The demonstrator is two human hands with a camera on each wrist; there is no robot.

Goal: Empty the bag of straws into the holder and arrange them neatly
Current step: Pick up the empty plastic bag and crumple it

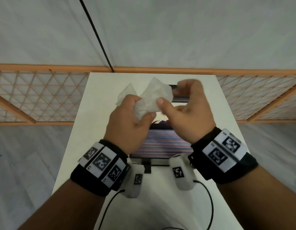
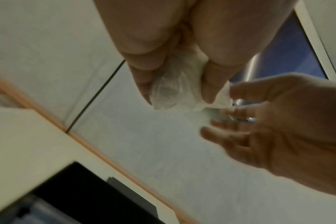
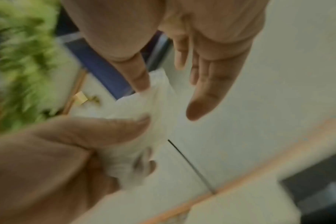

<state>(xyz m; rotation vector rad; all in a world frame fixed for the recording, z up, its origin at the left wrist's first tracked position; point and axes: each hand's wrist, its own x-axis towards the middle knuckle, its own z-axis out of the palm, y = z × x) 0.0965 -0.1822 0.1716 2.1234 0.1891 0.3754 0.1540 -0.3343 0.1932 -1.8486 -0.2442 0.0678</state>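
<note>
My left hand (image 1: 141, 109) grips a crumpled clear plastic bag (image 1: 154, 95) above the middle of the white table. The bag's loose corners stick up past my knuckles. In the left wrist view the bag (image 2: 169, 97) is bunched between thumb and fingers. My right hand (image 1: 172, 95) is beside it, thumb tip touching the bag, the other fingers loose and blurred. In the right wrist view its fingers (image 3: 203, 94) are stretched out apart from the bag (image 3: 136, 109). Below both hands stands a black holder (image 1: 160, 161) filled with striped straws (image 1: 169, 143) lying side by side.
The narrow white table (image 1: 94, 130) runs away from me, with an orange lattice fence (image 1: 44, 97) across its far end. A thin black line (image 1: 97, 35) slants up the wall. Cables (image 1: 208, 196) trail from my wrist cameras over the near table. Something blurred and green (image 3: 23, 63) shows at left.
</note>
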